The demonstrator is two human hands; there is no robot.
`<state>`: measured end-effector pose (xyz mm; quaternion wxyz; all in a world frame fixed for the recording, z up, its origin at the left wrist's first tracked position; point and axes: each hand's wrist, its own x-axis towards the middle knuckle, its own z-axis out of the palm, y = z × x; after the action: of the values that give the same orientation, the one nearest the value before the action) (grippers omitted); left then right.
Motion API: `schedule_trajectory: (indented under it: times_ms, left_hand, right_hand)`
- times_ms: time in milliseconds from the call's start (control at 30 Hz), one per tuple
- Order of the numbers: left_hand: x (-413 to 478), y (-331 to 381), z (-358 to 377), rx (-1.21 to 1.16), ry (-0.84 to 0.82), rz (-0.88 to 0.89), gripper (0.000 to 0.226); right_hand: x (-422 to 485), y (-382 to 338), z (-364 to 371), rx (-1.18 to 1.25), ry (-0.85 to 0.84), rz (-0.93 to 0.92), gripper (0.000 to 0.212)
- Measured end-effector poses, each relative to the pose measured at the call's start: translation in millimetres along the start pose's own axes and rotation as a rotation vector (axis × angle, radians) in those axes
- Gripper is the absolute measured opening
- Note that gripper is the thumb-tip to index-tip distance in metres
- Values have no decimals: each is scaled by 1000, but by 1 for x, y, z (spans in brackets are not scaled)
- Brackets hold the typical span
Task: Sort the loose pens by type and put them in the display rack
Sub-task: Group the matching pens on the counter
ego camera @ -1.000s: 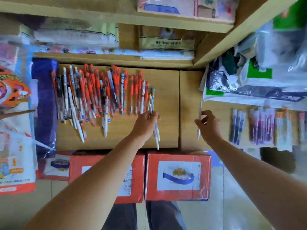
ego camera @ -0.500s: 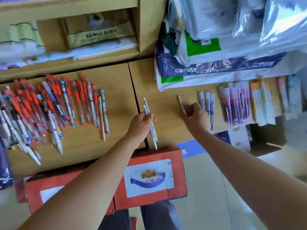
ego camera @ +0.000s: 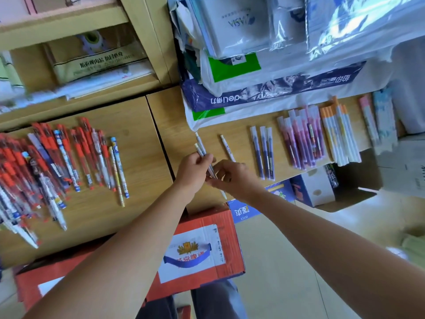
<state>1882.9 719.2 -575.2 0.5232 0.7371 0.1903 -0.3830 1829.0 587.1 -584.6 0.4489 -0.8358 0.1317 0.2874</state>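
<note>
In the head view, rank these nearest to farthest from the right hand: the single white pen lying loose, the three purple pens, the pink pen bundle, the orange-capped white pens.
From the right hand:
1. single white pen, just beyond it
2. three purple pens, to its right
3. pink pen bundle, further right
4. orange-capped white pens, farthest right

A white packet (ego camera: 239, 24) in the stack at the top is showing what is reading as "VASIA" in blue. The blue wrapper (ego camera: 264, 93) beneath it is carrying "deli" with Chinese characters, upside down. The beige bag (ego camera: 96, 63) on the shelf (ego camera: 115, 93) and the label (ego camera: 190, 254) on the red box (ego camera: 232, 238) are bearing Chinese print, while lettering on the pens (ego camera: 227, 146) is showing too small to read.
</note>
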Motion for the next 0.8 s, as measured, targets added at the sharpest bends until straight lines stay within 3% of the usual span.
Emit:
schedule_trajectory:
  times_ms: [233,400,600,700,800]
  left_hand:
    - [7,-18,-3,173,34,52,22]
    - [6,-30,-6,350,68,116,32]
    - [4,-32,-4,482,110,231,33]
    - [1,-28,-2,615,56,352,40]
    - [0,-25,7,752,-16,383,44]
  right_hand:
    - [5,11,-2,-136,166,53,27]
    - [12,10,7,-338,173,84,35]
    - [9,7,6,-344,255,-8,30]
    - [10,12,-3,-334,383,-26,21]
    - [16,18,-9,-353,379,19,25]
